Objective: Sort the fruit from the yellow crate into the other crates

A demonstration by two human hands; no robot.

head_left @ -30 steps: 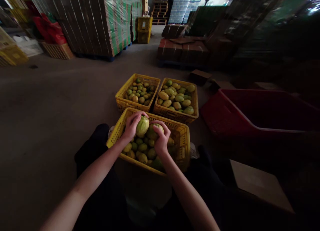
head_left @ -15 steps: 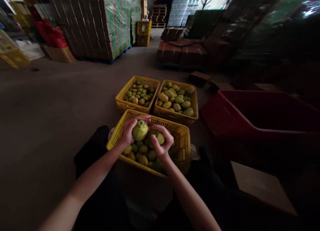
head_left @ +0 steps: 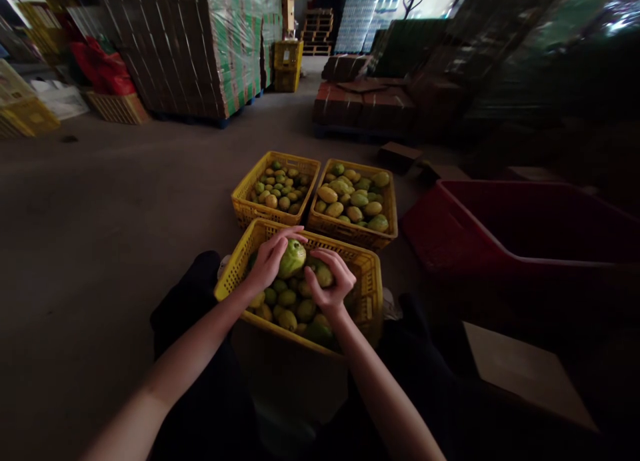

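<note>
My left hand is curled round a green fruit with paler streaks and a dark stem end facing up. In my right hand, thumb and fingers close on a second yellow-green fruit, partly hidden by them. Both hands are above the near yellow crate, close together. Several oval green and yellow fruits lie in that crate, mostly towards its left and front. Their exact kind is hard to tell in the dim light.
Beyond stand two yellow crates of similar fruit, the left crate and the right crate. A red tub is to the right, with a cardboard piece nearer. Wrapped pallet stacks and flat cartons stand behind.
Both hands have shifted slightly right with their fruits. The left hand has turned over more, and its fruit has rolled so the stem end points more to the right.
</note>
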